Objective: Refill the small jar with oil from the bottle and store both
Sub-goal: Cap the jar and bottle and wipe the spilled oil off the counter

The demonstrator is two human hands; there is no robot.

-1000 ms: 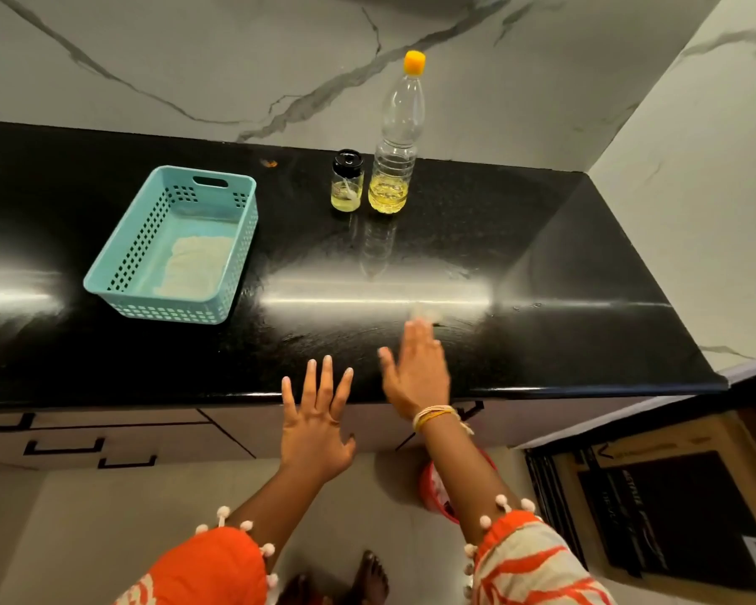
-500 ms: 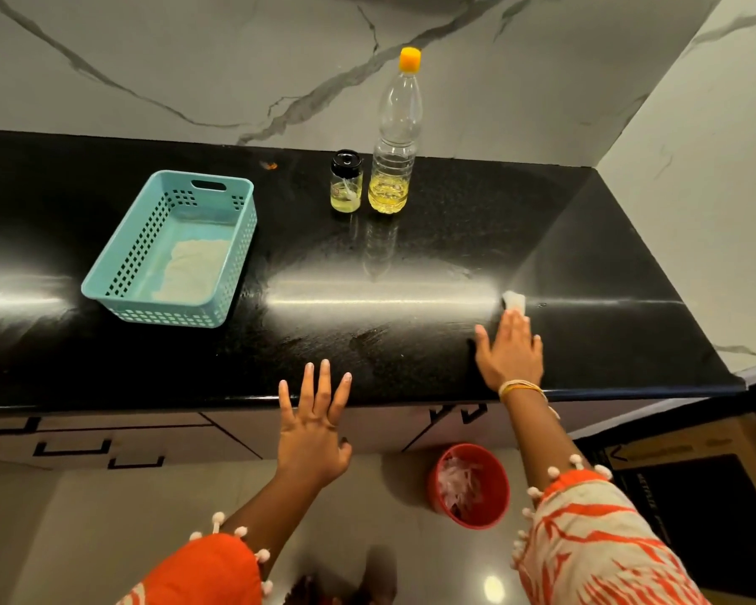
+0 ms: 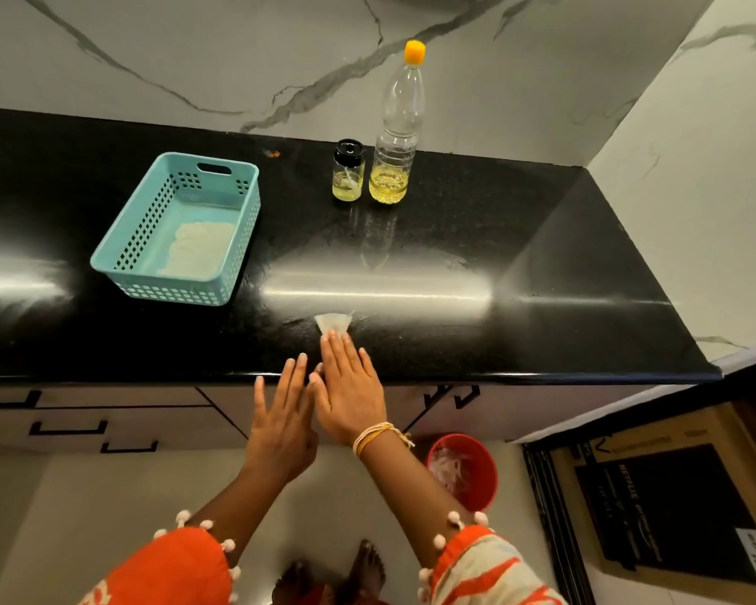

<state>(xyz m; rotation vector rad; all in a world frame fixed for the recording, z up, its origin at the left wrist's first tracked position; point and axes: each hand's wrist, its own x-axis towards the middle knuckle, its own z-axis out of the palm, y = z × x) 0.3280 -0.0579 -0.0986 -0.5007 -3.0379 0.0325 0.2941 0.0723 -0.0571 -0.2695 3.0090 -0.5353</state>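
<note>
The right hand (image 3: pixel 350 386) lies flat on the black table (image 3: pixel 542 264) near its front edge, fingers (image 3: pixel 339 349) straight and together, pressing a small white tissue (image 3: pixel 333 321) that sticks out past the fingertips. The left hand (image 3: pixel 282 423) hovers just beside it, at the table's edge, fingers straight and slightly spread, holding nothing; its side touches or nearly touches the right hand.

The small jar (image 3: pixel 348 170) with a black lid stands upright at the back of the table, some yellow oil in its bottom. Just to its right stands the clear bottle (image 3: pixel 396 137), upright, yellow cap on, oil filling only its lowest part. The two are close, whether touching I cannot tell. Left of them, well apart, sits a light blue basket (image 3: pixel 127 246) with a pale sheet in its bottom.

The table is glossy and reflects light. Behind it rises a white marble wall (image 3: pixel 193 50). Below are drawers (image 3: pixel 84 421), and a red bin (image 3: pixel 465 469) stands on the floor.
</note>
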